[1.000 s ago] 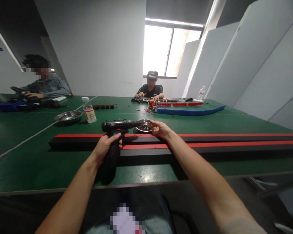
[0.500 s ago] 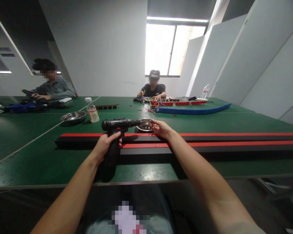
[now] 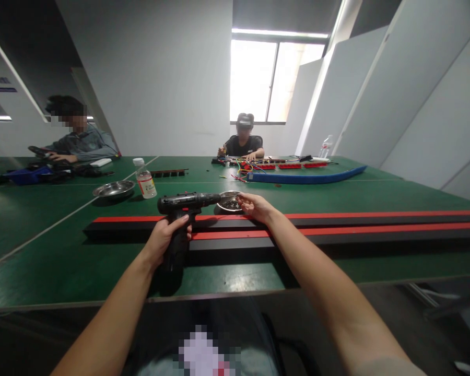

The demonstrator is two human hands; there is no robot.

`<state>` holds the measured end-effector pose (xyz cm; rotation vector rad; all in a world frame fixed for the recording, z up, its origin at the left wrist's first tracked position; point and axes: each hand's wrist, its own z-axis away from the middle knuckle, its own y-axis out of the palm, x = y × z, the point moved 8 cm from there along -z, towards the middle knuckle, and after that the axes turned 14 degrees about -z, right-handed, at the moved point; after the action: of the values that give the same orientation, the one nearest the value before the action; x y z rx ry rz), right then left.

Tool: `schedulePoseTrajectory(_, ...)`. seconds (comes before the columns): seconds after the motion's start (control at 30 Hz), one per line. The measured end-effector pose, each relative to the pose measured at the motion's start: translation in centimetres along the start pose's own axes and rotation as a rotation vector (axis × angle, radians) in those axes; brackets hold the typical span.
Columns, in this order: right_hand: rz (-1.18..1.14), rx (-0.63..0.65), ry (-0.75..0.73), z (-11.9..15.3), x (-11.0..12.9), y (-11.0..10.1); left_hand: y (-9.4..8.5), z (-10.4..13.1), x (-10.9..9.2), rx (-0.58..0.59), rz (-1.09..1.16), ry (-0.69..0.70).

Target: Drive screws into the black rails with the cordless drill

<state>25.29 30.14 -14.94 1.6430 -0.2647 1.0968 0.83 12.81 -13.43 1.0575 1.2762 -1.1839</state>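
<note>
My left hand point(image 3: 163, 237) is wrapped around the grip of a black cordless drill point(image 3: 186, 202), which lies level with its chuck to the right. A thin bit point(image 3: 229, 196) sticks out of the chuck. At its end, the fingertips of my right hand point(image 3: 256, 207) are pinched together; whatever is between them is too small to make out. Just beneath the bit stands a metal bowl point(image 3: 230, 208) with small dark pieces in it. Two long black bars with red tops, a rear one point(image 3: 121, 220) and a front one point(image 3: 227, 235), lie across the table under my hands.
On the green table point(image 3: 55, 261), a second metal bowl point(image 3: 113, 191) and a plastic bottle point(image 3: 145, 180) stand to the left. A curved blue strip point(image 3: 305, 178) lies farther back, near coloured wires point(image 3: 245, 168). Two people sit at the far side, one point(image 3: 244, 143) opposite, another point(image 3: 82, 141) at left.
The whole view has shifted slightly. The drill has drawn a little to the left, and more of the thin bit shows between chuck and right fingertips.
</note>
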Motion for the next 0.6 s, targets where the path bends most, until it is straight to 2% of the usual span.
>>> schedulePoseTrajectory(0.3, -0.058, -0.028, -0.004, 0.89, 0.20, 0.75, 0.23, 0.59, -0.14, -0.010, -0.031, -0.037)
schedulePoseTrajectory(0.6, -0.086, -0.022, -0.002, 0.80, 0.23, 0.63, 0.38, 0.71, 0.06, 0.001, -0.023, -0.062)
